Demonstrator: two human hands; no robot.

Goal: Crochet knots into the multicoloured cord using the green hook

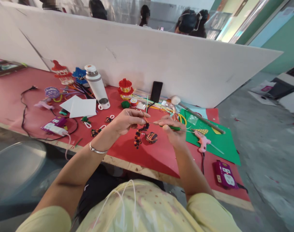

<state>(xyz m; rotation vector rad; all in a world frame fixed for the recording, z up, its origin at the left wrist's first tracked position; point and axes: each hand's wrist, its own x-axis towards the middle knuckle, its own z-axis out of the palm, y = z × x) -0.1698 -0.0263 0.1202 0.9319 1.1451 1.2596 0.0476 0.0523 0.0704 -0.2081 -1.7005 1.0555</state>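
My right hand (173, 130) is closed on a crochet hook (173, 128) with a green handle, its thin metal tip pointing left. In my left hand (127, 121), the fingers pinch a dark, multicoloured crocheted strip (137, 138), which dangles above the red tabletop. A strand of orange yarn (145, 116) runs up from the work over the left fingers. Just below and between the hands lies a ball of multicoloured yarn (151, 137). The hook's tip meets the yarn near the left fingertips; the exact stitch is too small to make out.
A white flask (96, 85), white cards (83, 108) and a phone (156, 91) stand or lie behind. On the right are a pink glue gun (202, 141), a green sheet (219, 145) and a purple power socket (224, 175). Beaded pieces (86, 122) lie left. A white partition (137, 54) borders the back.
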